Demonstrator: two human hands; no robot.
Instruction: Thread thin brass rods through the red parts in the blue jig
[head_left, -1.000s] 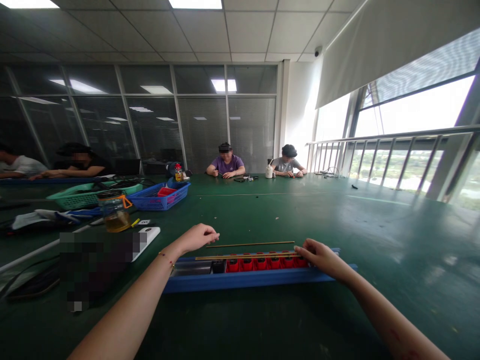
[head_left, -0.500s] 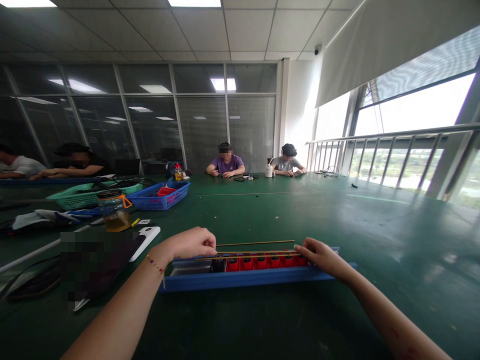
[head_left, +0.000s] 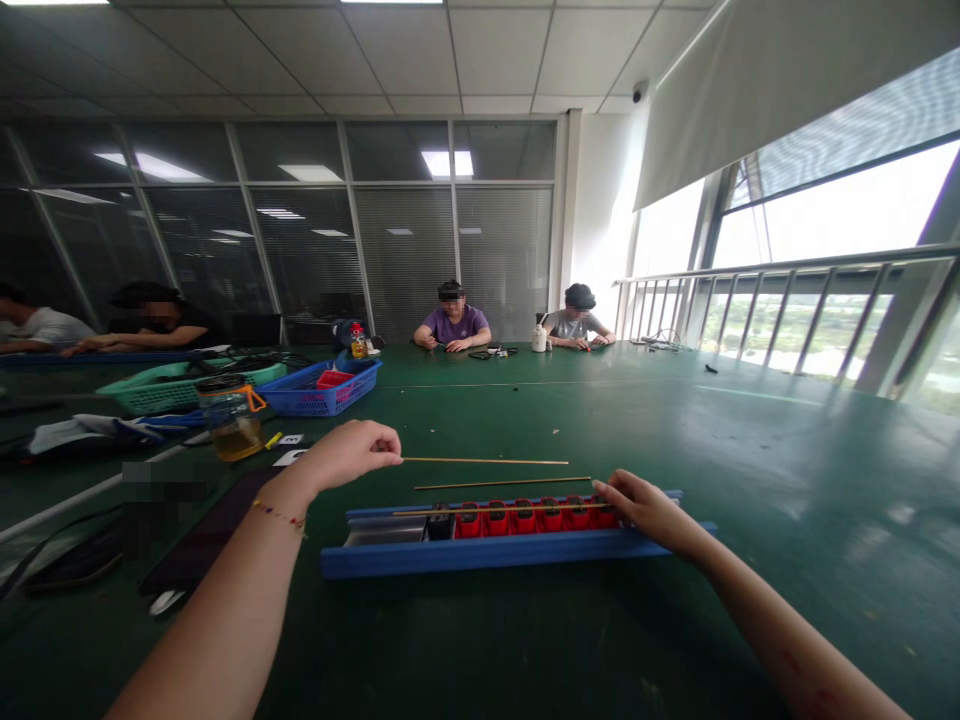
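A thin wooden stick (head_left: 487,461) extends right from the pinched fingertips of my left hand (head_left: 367,446), above the green table. Another stick (head_left: 502,483) lies behind the blue rail tray (head_left: 480,558); its right end comes near the fingertips of my right hand (head_left: 628,496). A third stick (head_left: 480,511) runs over a row of several red blocks (head_left: 524,518) and one black block (head_left: 439,522) in the tray. My right hand is closed at the tray's right part, fingers pressed together; what they grip is too small to tell.
To the left are a blue basket (head_left: 322,394), a green basket (head_left: 161,392), a jar of amber liquid (head_left: 232,425) and a dark tablet-like object (head_left: 206,530). People sit across the table, with a white bottle (head_left: 539,340) nearby.
My left hand has moved up and left, away from the tray, with one stick at its fingertips. My right hand has barely moved.
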